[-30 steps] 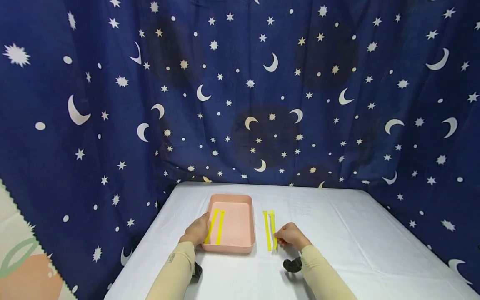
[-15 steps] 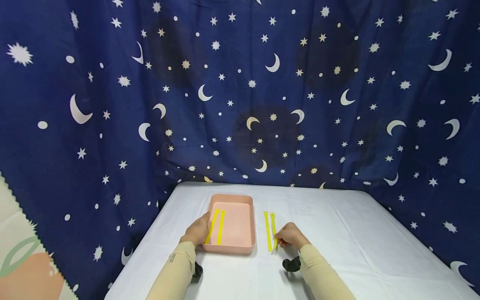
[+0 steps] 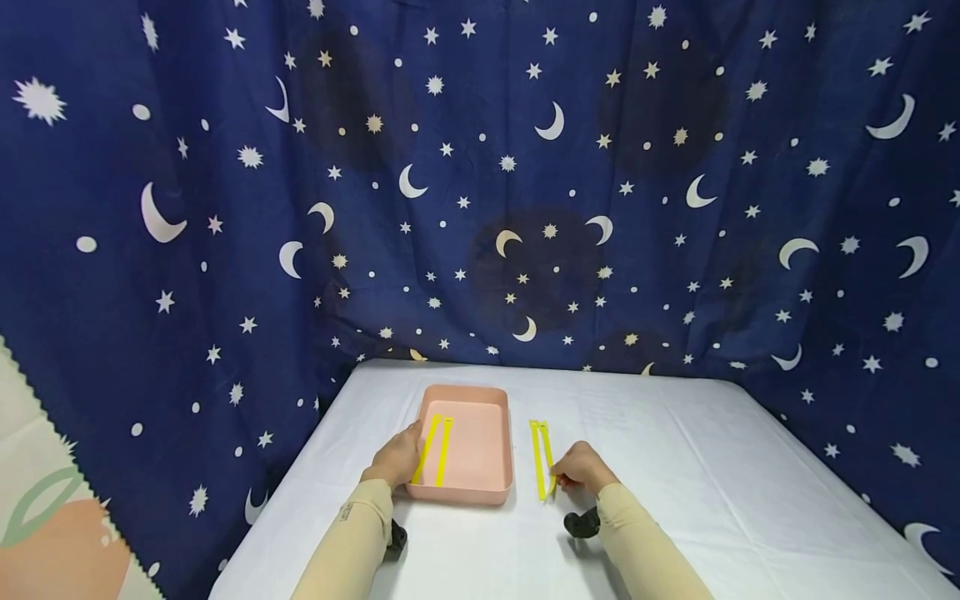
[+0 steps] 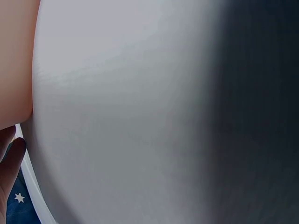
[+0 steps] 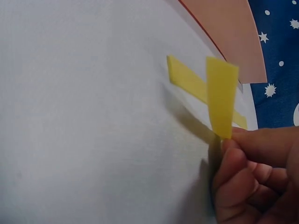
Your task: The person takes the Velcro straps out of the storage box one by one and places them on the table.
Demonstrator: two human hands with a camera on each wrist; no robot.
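My right hand [image 3: 582, 468] pinches the near end of a yellow cable strap [image 3: 547, 442] between thumb and fingers. In the right wrist view the strap's tail [image 5: 222, 95] sticks up from the pinch, above the white cloth. Close on its left, a second yellow strap [image 3: 537, 467] lies flat on the table. My left hand [image 3: 396, 458] rests along the left side of the pink tray [image 3: 480, 493], fingers against its wall. In the left wrist view only fingertips [image 4: 17, 149] show, beside the tray's outer wall [image 4: 14, 60]. Two more yellow straps [image 3: 444, 450] lie inside the tray, toward its left side.
A white cloth [image 3: 675, 475] covers the table. Behind it hangs a dark blue curtain [image 3: 480, 167] with moons and stars. Black wrist devices [image 3: 582, 523] sit under both forearms. A patterned light cloth [image 3: 60, 517] shows at the lower left.
The view shifts slightly. The far ends of the two straps on the table stand closer together than half a second ago. Both hands stay nearly in place.
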